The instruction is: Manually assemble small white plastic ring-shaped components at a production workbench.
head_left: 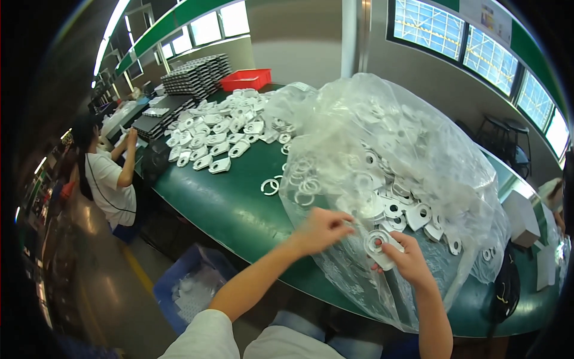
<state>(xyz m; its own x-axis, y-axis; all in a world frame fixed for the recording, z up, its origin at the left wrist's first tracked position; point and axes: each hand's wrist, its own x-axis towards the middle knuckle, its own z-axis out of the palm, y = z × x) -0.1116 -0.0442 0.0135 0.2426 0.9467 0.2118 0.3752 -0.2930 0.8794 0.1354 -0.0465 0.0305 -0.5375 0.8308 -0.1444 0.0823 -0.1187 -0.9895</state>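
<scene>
A green desk (209,191) spreads beneath the left hand (321,233) and the right hand (406,256). Beyond both, a greyish wall (296,42) meets a pale upright column (350,39). Ahead and to the right of the right hand, dark-framed windows (427,23) show bright bluish panes crossed by a grid, with dark stools (498,122) below. Far ahead and left of the left hand, more windows (206,29) glow beside a green band (161,33), near a bright strip light (109,35). Down to that hand's left, the grey floor (110,278) carries a yellow line (137,271).
</scene>
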